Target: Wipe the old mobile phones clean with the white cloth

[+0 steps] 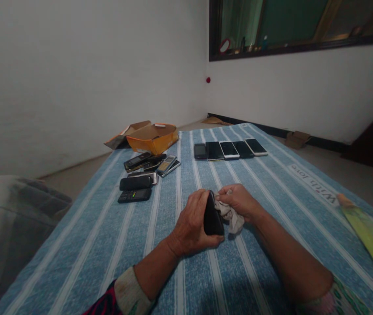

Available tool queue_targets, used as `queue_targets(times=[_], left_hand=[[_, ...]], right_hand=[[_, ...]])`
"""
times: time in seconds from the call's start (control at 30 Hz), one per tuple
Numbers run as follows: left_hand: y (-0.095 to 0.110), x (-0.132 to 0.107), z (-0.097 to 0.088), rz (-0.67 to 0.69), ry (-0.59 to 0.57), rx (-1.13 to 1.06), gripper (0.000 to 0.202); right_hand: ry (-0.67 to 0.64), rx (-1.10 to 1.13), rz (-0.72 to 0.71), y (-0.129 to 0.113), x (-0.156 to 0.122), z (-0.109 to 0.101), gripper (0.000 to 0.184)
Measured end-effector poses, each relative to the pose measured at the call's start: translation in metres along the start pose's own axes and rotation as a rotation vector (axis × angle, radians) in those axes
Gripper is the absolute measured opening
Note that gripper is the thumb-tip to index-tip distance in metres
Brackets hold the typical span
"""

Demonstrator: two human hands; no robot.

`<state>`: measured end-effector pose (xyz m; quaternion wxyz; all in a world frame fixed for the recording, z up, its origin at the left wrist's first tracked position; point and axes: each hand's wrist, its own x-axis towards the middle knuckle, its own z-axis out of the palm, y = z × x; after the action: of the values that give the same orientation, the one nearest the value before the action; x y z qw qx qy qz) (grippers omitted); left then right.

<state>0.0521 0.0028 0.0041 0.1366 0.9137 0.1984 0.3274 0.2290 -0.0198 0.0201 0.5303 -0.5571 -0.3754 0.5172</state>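
My left hand (pixel 191 225) is closed around a black phone (pixel 212 216), held on edge just above the blue striped cloth (pixel 255 183). My right hand (pixel 239 201) pinches a crumpled grey-white rag (pixel 232 216) and presses it against the phone's face. Both hands meet near the middle of the cloth.
A row of several smartphones (pixel 229 150) lies beyond my hands. A heap of older keypad phones (pixel 147 170) sits to the left, behind it an open orange cardboard box (pixel 153 136). A yellow-green flat object (pixel 370 236) lies at the right edge. A grey cushion (pixel 5 218) is at left.
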Motion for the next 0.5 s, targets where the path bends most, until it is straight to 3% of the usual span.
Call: queue_targets(times=[0.27,0.5], left_hand=[[-0.0011,-0.0008,0.0011,0.025,-0.011,0.025,0.107],[0.0005,-0.0003,0.0003,0.003,0.007,0.006,0.103]], right_hand=[[0.051,0.039,-0.034,0.0029,0.0016,0.0034,0.016],[-0.034,-0.008,0.024,0.001,0.0,-0.0014,0.015]])
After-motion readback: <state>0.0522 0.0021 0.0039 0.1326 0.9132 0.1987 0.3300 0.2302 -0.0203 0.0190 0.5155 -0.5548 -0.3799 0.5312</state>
